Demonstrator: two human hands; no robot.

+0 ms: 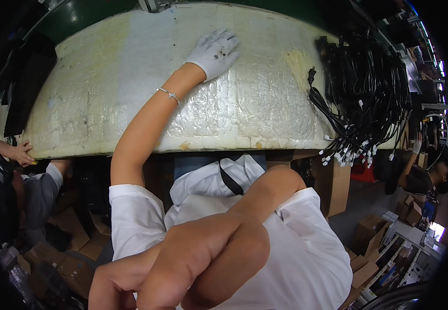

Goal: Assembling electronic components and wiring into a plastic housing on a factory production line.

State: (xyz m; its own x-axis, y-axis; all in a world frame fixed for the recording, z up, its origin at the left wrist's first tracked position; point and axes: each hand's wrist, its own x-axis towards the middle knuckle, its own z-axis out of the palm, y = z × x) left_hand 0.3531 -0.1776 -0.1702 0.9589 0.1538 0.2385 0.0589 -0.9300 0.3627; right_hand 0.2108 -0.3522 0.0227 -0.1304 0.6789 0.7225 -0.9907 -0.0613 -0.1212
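Note:
My left hand (pixel 214 54), in a white work glove with dark smudges, lies on the padded worktable (pixel 234 111), fingers stretched out and nothing held. A bracelet (pixel 169 95) circles that wrist. My bare right hand (pixel 182 261) is raised very close in front of the view, with its fingers bent and closed. Whatever it may hold is hidden. To the right of my left hand lie thin pale-yellow strips (pixel 297 64), perhaps cable ties. Beyond them is a large heap of black power cords (pixel 366 88) with white connectors hanging over the table's front edge.
A co-worker's hand (pixel 23 153) touches the table's left end. Another person (pixel 419 178) is at the far right. Cardboard boxes (pixel 333 188) stand under the table, with more boxes (pixel 371 232) behind at right. A green surface (pixel 87 18) borders the table's far side.

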